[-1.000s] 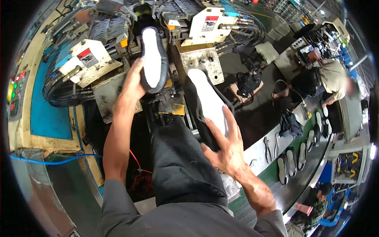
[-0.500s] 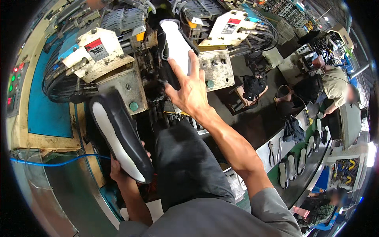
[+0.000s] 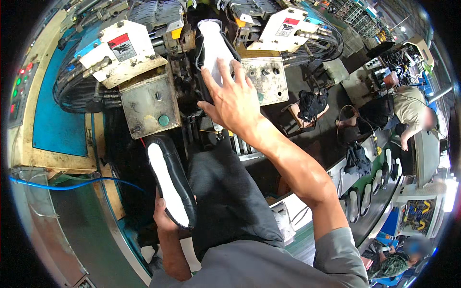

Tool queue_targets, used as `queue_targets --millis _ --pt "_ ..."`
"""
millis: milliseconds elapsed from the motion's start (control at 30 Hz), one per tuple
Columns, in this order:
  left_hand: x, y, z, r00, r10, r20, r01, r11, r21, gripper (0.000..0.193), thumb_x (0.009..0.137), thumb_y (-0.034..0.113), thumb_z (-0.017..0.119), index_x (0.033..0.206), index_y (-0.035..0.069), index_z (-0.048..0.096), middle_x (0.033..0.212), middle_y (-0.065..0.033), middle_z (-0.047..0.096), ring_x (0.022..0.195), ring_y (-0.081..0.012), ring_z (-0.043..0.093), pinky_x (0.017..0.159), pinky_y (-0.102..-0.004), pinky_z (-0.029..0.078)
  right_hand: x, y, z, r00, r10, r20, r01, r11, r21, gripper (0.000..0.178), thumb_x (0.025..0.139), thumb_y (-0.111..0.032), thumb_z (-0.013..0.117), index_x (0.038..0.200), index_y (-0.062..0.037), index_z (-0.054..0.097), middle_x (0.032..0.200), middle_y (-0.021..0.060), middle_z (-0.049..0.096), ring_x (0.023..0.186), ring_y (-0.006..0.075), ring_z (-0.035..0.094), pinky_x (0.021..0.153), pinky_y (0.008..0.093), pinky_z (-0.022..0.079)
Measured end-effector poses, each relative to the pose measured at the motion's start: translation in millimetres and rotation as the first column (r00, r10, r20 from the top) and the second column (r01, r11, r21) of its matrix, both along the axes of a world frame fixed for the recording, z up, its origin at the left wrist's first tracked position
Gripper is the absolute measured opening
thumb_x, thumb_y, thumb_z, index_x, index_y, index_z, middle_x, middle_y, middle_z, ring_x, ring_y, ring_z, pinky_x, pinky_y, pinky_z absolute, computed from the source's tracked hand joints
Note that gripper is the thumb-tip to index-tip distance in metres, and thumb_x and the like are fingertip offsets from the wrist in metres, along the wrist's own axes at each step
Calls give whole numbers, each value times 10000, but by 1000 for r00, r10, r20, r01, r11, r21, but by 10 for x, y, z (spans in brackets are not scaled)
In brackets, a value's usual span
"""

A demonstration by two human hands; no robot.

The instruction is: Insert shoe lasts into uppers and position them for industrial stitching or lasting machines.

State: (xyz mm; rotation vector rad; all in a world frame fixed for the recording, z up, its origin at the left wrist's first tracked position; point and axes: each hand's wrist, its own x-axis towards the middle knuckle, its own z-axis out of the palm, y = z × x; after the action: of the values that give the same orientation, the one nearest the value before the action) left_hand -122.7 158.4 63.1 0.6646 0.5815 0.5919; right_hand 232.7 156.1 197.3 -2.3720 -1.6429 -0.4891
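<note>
My left hand [image 3: 164,217] is closed round the heel-side end of a black shoe upper [image 3: 183,175] whose white underside faces up. It holds the piece beside my left thigh, its far end near the machine's left control box. A second black shoe with a white underside [image 3: 214,45] sits sole up in the middle of the machine [image 3: 158,36]. My right hand [image 3: 233,96] rests on that underside with spread fingers, the thumb off to the left side. The palm side of my right hand is hidden.
Metal control boxes [image 3: 150,108] with green buttons flank the machine's middle. A blue hose [image 3: 72,185] runs in from the left. To the right, several shoes [image 3: 366,197] stand along a dark bench by a black cloth [image 3: 357,161]. Other people [image 3: 410,108] are farther right.
My left hand has brought the black shoe upper rightward, closer to my thigh, and turned it more upright. My right hand stays on the shoe in the machine, its fingers shifted slightly.
</note>
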Motion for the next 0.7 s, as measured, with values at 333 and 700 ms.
queue_targets --millis 333,700 --pt "571 19 -58 992 -123 -15 123 992 -10 894 962 492 599 1659 1 330 1424 -298 624 1084 -477 747 939 -618 647 575 754 150 1000 -4 4 4 999 38 783 893 -458 834 1539 -101 573 1521 250 519 1415 556 462 947 547 636" --pt "909 335 -441 959 -281 -34 275 953 -131 1012 921 391 655 1744 10 204 1640 -227 496 1446 -355 582 1206 -464 481 877 1248 468 1000 -26 -11 27 998 65 622 909 -444 817 1400 -94 665 1421 266 629 1400 616 515 1081 588 575"
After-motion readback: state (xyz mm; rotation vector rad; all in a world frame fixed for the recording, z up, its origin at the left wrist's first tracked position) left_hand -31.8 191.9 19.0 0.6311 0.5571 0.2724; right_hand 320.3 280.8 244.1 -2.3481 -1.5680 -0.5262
